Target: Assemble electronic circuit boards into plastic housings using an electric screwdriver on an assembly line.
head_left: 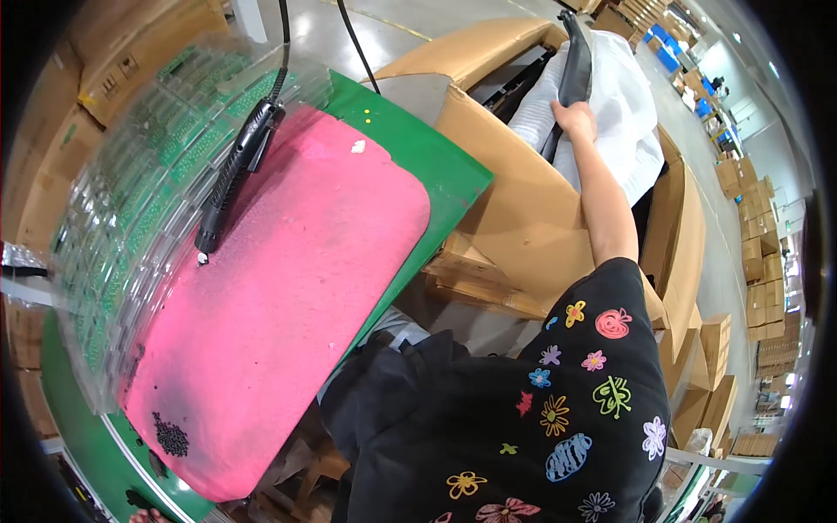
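Observation:
At the upper right, my right hand (pixel 575 120) is closed around a long, curved black plastic part (pixel 576 70) with a glossy face. The part stands tilted above an open cardboard carton (pixel 523 231), against white foam wrapping (pixel 619 96). At the bottom left edge, a few fingertips of what looks like my left hand (pixel 148 516) show beside the green table; the rest is cut off, so its grip is hidden. Nearest to it on the pink mat (pixel 296 288) lies a heap of small black screws (pixel 170 436). A black electric screwdriver (pixel 234 179) rests across the mat's far left side.
Clear plastic trays (pixel 131 235) line the left of the green table (pixel 453 179). A cable (pixel 284 39) runs up from the screwdriver. Cartons (pixel 144 52) are stacked at the left. More boxes (pixel 760 288) stand along the floor at the right.

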### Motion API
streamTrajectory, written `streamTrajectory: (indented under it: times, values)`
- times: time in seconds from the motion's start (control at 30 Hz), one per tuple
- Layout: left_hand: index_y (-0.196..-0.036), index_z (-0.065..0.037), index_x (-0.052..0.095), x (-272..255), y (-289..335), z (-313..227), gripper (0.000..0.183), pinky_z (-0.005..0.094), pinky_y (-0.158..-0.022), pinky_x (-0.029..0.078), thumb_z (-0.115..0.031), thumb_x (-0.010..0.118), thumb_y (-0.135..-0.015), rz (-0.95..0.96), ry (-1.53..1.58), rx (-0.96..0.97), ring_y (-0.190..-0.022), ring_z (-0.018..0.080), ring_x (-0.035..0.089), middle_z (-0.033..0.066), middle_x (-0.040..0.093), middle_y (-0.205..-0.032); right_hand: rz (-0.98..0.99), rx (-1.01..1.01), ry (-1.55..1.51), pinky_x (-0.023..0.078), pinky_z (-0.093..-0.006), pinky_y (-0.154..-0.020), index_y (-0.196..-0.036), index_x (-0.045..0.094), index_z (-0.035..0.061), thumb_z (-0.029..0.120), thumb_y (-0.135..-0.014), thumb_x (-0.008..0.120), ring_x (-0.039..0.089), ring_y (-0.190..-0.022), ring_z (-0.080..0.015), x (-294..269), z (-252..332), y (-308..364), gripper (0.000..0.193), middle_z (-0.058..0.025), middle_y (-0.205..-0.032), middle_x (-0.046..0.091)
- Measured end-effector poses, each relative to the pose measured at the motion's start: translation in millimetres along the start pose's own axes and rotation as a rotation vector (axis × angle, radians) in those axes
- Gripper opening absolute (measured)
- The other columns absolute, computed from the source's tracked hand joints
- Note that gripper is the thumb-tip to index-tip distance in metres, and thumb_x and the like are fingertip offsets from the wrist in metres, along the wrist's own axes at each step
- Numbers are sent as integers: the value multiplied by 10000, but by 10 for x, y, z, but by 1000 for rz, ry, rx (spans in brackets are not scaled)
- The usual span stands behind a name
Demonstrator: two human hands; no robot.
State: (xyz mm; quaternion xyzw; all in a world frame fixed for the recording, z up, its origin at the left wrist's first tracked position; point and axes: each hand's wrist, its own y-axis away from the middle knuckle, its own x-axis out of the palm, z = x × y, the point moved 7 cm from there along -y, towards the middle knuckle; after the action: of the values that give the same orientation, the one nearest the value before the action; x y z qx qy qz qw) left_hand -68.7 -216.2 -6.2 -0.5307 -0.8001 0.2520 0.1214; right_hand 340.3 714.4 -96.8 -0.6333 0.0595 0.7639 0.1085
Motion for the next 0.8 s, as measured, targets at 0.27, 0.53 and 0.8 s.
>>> streamTrajectory:
  times: [0.27, 0.53, 0.8]
  values:
    - [-1003, 19, 625, 150, 113, -37, 178, 341, -727, 508, -131, 602, -911, 119, -187, 207, -852, 232, 593, 111, 611, -997, 27, 64, 47, 402, -473, -1076, -1461, 424, 63, 695, -821, 571, 484, -1334, -331, -54, -228, -90, 912, -157, -1453, 494]
    - [-1010, 1, 630, 438, 195, 215, 183, 347, -823, 482, -100, 640, -858, 169, 253, -49, -909, 235, 585, 116, 615, -1010, -7, -49, 267, 395, -469, -1084, -1428, 433, 65, 567, -773, 715, 462, -1339, -328, -45, 44, 325, 872, -131, -1460, 478]
    - [-989, -35, 483, 804, 602, 321, 45, 290, -760, 351, -63, 452, -973, 485, 377, -122, -842, 171, 407, 70, 433, -925, 136, 105, 326, 361, -538, -1095, -1478, 392, 127, 287, -804, 691, 299, -1414, -372, 22, -193, 267, 755, -146, -1538, 321]
